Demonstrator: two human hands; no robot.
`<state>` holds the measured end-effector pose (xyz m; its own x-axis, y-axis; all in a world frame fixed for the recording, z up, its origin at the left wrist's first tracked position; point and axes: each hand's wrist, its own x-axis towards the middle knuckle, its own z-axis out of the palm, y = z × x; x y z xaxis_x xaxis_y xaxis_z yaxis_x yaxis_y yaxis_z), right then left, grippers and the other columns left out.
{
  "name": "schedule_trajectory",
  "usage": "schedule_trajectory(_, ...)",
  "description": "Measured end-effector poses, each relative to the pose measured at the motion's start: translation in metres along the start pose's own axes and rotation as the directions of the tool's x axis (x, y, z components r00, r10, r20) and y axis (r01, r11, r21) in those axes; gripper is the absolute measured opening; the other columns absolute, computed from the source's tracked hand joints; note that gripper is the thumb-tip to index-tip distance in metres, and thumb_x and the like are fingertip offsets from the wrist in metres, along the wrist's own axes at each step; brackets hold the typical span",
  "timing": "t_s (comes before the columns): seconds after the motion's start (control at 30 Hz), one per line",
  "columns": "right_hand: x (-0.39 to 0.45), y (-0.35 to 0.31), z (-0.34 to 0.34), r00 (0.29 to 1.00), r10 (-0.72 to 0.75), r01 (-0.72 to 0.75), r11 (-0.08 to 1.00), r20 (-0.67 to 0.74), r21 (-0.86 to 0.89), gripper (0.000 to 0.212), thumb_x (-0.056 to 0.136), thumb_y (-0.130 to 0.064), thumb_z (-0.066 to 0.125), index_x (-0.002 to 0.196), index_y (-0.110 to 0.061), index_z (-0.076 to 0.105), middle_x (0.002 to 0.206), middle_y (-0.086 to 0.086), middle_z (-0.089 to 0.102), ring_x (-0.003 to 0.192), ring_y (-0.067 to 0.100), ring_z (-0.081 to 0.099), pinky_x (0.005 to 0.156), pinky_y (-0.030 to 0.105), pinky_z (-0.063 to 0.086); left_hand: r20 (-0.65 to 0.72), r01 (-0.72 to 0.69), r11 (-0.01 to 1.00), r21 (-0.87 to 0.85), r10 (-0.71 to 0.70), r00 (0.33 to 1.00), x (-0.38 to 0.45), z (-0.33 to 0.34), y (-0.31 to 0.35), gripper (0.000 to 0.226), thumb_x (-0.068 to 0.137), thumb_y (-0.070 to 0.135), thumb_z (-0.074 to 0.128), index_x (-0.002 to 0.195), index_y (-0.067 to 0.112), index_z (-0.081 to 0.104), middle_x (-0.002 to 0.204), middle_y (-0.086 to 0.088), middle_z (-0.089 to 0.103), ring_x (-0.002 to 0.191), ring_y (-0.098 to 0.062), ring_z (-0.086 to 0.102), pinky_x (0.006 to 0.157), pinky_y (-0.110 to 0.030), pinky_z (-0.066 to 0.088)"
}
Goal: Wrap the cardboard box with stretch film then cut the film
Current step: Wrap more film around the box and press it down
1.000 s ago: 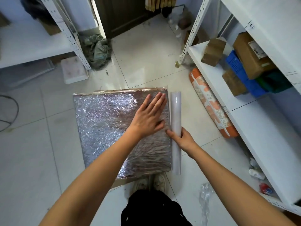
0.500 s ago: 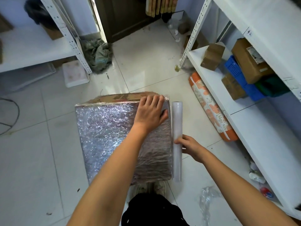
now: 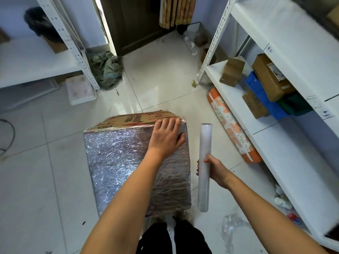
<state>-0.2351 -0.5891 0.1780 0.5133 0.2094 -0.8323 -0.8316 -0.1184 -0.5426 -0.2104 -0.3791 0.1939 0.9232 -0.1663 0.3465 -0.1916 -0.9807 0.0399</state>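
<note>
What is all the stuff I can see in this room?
box: one, brown, film-wrapped, on floor, centre.
film roll: one, whitish, right of box.
shelves: two, white, left and right.
bolster: one, orange flowered, by right shelf.
crate: one, blue, right shelf.
rag: one, grey-green, by left shelf.
film scrap: one, clear, floor, lower right.
left hand: fingers over box's far edge.
right hand: grips film roll.
</note>
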Motion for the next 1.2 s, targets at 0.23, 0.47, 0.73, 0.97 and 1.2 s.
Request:
schedule_trajectory(0.23,0.021,-0.012,-0.015,0.995,-0.01,0.019,0.995,0.097,-0.098,0.013,0.092,-0.012,0.049,0.103,-0.009,0.055,0.088,0.01,0.059,0.084,0.022,0.058,0.075,0.032,0.048,0.046,0.005,1.0,0.028,-0.006,0.999,0.012,0.006,0.0,0.053,0.088,0.044,0.036,0.115,0.003,0.056,0.097,-0.013,0.062,0.083,-0.029,0.055,0.079,-0.039,0.037)
schedule_trajectory(0.47,0.039,-0.011,-0.014,0.977,-0.081,0.124,0.968,0.196,-0.217,0.039,0.09,-0.022,0.06,0.126,-0.011,0.048,0.12,0.008,0.063,0.1,0.018,0.061,0.075,0.029,0.052,0.043,-0.002,0.961,0.275,-0.01,0.999,0.01,0.008,0.004,0.061,0.093,0.043,0.033,0.138,0.002,0.039,0.139,-0.023,0.045,0.132,-0.036,0.04,0.114,-0.052,0.014)
schedule_trajectory(0.73,0.039,-0.03,-0.013,0.951,-0.162,0.23,0.94,0.262,-0.251,0.032,0.091,-0.013,0.058,0.12,-0.015,0.046,0.116,0.005,0.059,0.106,0.019,0.058,0.096,0.04,0.048,0.348,0.823,0.549,0.149,-0.808,0.476,-0.008,0.003,0.09,0.099,0.076,0.075,0.038,0.143,0.035,-0.024,0.149,-0.01,-0.033,0.139,-0.044,-0.02,0.098,-0.078,0.011)
schedule_trajectory(0.97,0.049,-0.043,-0.008,0.943,-0.107,0.213,0.923,0.315,-0.322,0.047,0.074,-0.019,0.065,0.119,-0.008,0.053,0.113,0.012,0.065,0.092,0.015,0.062,0.075,0.024,0.051,0.358,0.953,0.285,0.102,-0.904,0.232,-0.006,0.006,0.105,0.109,0.076,0.072,0.049,0.14,0.033,-0.03,0.15,-0.013,-0.033,0.138,-0.045,-0.022,0.095,-0.079,0.019)
schedule_trajectory(1.2,0.045,-0.05,0.005,0.928,-0.07,0.169,0.955,0.365,-0.246,0.032,0.059,-0.015,0.054,0.09,-0.01,0.06,0.079,0.006,0.061,0.069,0.013,0.058,0.057,0.019,0.046,0.384,0.988,0.144,0.052,-0.916,0.113,0.0,-0.003,0.111,0.115,0.076,0.071,0.052,0.14,0.026,-0.032,0.151,-0.014,-0.031,0.137,-0.049,-0.018,0.094,-0.075,0.027)
